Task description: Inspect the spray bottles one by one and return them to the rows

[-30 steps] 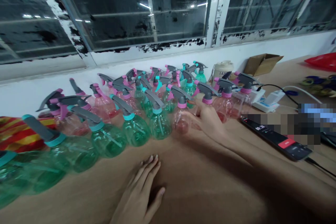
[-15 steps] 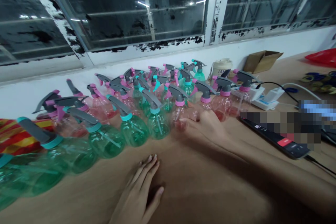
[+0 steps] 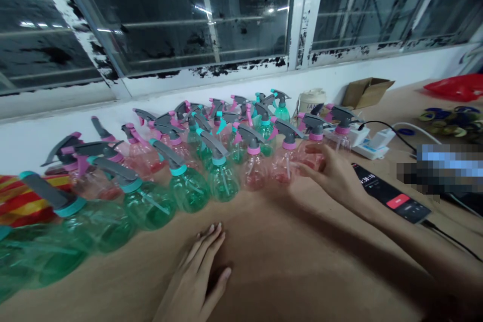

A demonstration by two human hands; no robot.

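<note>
My left hand (image 3: 196,274) lies flat on the brown table (image 3: 302,271), fingers stretched out, holding nothing. My right hand (image 3: 334,173) reaches forward with fingers apart, its fingertips touching a pink spray bottle (image 3: 313,148) with a grey trigger head. Beside it stand another pink spray bottle (image 3: 284,161) and a third pink one (image 3: 253,168). Green spray bottles (image 3: 221,176) with teal collars stand to the left, closer to my left hand.
Several more green and pink spray bottles fill the table back to the white wall under the windows. A phone (image 3: 392,193) with a cable lies right of my right hand. A white power strip (image 3: 373,143), a cardboard box (image 3: 364,91), a lidded tub (image 3: 311,100) and a striped cloth (image 3: 22,201) are around.
My right hand has shifted to the right, from the pink bottle in the middle of the row to a pink bottle nearer the phone. My left hand stays flat on the table.
</note>
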